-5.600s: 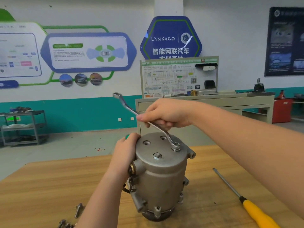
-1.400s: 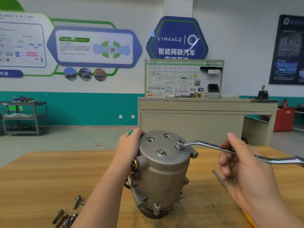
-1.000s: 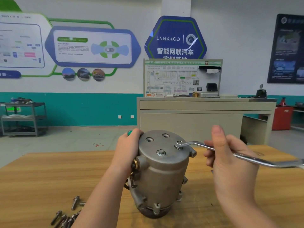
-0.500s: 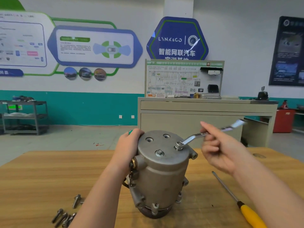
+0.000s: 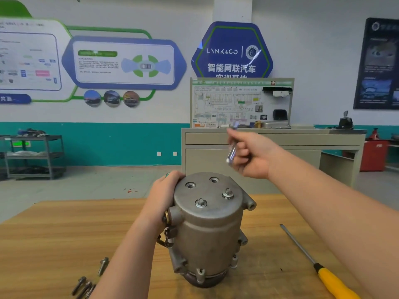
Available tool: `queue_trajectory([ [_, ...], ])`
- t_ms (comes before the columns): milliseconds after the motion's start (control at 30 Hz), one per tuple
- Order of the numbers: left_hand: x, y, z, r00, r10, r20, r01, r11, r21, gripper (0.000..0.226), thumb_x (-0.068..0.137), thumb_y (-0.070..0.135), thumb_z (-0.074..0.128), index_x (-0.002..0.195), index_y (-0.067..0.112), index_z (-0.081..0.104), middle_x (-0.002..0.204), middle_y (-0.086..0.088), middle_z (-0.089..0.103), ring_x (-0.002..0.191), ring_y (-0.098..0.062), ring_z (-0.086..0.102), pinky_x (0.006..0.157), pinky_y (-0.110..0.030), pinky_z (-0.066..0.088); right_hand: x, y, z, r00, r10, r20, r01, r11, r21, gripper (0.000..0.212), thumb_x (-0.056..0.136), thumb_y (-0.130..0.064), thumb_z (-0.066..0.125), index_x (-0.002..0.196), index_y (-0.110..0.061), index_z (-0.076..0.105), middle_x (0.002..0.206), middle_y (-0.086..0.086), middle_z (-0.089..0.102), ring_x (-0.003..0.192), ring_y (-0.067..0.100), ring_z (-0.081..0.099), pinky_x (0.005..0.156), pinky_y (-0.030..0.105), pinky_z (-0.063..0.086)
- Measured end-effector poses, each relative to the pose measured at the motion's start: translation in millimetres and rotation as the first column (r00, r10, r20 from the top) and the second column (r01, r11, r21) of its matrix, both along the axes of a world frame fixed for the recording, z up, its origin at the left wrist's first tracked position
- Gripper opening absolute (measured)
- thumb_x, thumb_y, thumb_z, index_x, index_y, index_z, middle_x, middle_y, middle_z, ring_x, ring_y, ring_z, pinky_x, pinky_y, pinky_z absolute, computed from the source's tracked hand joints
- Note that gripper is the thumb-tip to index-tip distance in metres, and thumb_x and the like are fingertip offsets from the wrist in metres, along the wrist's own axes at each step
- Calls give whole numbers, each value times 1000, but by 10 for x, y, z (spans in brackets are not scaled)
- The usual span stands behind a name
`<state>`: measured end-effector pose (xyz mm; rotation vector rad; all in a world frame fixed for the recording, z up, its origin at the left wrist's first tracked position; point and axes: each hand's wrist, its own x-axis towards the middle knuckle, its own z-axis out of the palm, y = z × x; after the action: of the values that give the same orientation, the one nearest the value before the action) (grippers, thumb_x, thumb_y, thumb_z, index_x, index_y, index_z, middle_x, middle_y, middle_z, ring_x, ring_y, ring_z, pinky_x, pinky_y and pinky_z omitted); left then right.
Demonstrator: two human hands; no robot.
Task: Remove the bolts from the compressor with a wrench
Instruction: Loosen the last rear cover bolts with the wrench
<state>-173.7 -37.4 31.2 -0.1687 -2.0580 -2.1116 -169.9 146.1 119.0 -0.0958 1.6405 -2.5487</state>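
Compressor (image 5: 207, 229) upright on the wooden table (image 5: 54, 238); wrench (image 5: 232, 151) lifted clear of the bolts.

We note a dull grey cast-metal cylinder, matte and slightly mottled, standing on end with its long axis vertical and its flat round cap facing up. Two hex bolts (image 5: 227, 194) sit in the cap, beside two empty round holes (image 5: 191, 185). Our left hand (image 5: 164, 197) grips the upper left edge of the housing, fingers curled over the rim. Our right hand (image 5: 251, 156) is closed round the bright steel wrench, held above and behind the cap, apart from it; the tool is motion-blurred, its shaft running roughly up and down. Loose removed bolts (image 5: 86, 283) lie at the near left of the grained tabletop. A screwdriver (image 5: 319, 266) with a slim steel shaft and yellow handle lies on the right, tip pointing away from us.
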Motion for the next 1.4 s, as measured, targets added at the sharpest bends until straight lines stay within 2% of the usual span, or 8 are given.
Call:
queue_trajectory([
  [100, 11, -14, -1, 1000, -4, 15, 4, 1000, 11, 29, 95, 27, 52, 72, 13, 64, 67, -4, 61, 55, -12, 55, 56, -29, 41, 161, 160, -48, 994, -24, -104, -3, 967, -256, 22, 84, -23, 66, 68, -15, 52, 40, -11, 41, 29, 0, 37, 30, 10, 21],
  [233, 16, -25, -2, 1000, 2, 18, -2, 1000, 0, 30, 95, 27, 52, 71, 13, 64, 67, -4, 62, 58, -14, 56, 59, -30, 41, 404, 251, -334, 951, -165, -263, 118, 976, -185, 25, 68, -17, 70, 66, -18, 45, 41, -7, 43, 28, 0, 34, 29, 12, 23],
  [400, 27, 31, 16, 999, 45, 1, -45, 998, -34, 32, 94, 25, 53, 66, 13, 63, 70, -7, 61, 60, -15, 54, 57, -30, 40, 614, 205, -739, 726, -439, -529, 428, 891, -151, 45, 65, -26, 75, 51, -22, 33, 40, 2, 39, 29, 11, 30, 34, 17, 26],
  [700, 46, 146, 12, 997, 78, -6, -78, 997, 8, 27, 92, 23, 54, 72, 8, 63, 58, -4, 57, 38, -5, 47, 36, -16, 35, 754, 99, -980, 454, -646, -613, 658, 708, -259, 51, 70, -48, 75, 54, -22, 35, 41, 2, 47, 32, 18, 42, 38, 20, 35],
  [900, 50, 167, 25, 995, 98, -4, -98, 995, -1, 29, 92, 24, 54, 68, 8, 62, 64, -9, 56, 45, -9, 50, 43, -20, 40, 761, 71, -1046, 370, -649, -664, 743, 637, -208, 50, 89, -17, 68, 50, -23, 38, 40, 4, 48, 32, 15, 43, 38, 18, 34],
  [1167, 82, 190, 30, 992, 124, -17, -124, 992, -34, 31, 94, 24, 52, 70, 8, 63, 67, -8, 59, 57, -14, 52, 52, -27, 39, 832, -139, -1198, 41, -355, -934, 931, 353, -94, 45, 96, -39, 54, 65, -30, 23, 57, -5, 31, 46, 0, 26, 45, 9, 25],
  [1300, 83, 189, 23, 994, 102, -28, -104, 993, -58, 25, 93, 22, 52, 83, 4, 64, 71, -10, 57, 61, -19, 50, 53, -26, 40, 804, -170, -1246, 75, -312, -947, 943, 330, -34, 40, 97, -41, 48, 67, -43, 22, 58, -18, 29, 48, -1, 25, 48, 8, 27],
  [1400, 74, 173, 34, 996, 87, 19, -87, 996, -24, 24, 92, 24, 54, 83, 4, 64, 75, -13, 57, 60, -20, 48, 55, -32, 35, 863, -165, -1225, 258, -549, -795, 904, 427, -1, 41, 84, -44, 61, 59, -24, 34, 48, 0, 35, 43, 1, 28, 42, 15, 29],
])
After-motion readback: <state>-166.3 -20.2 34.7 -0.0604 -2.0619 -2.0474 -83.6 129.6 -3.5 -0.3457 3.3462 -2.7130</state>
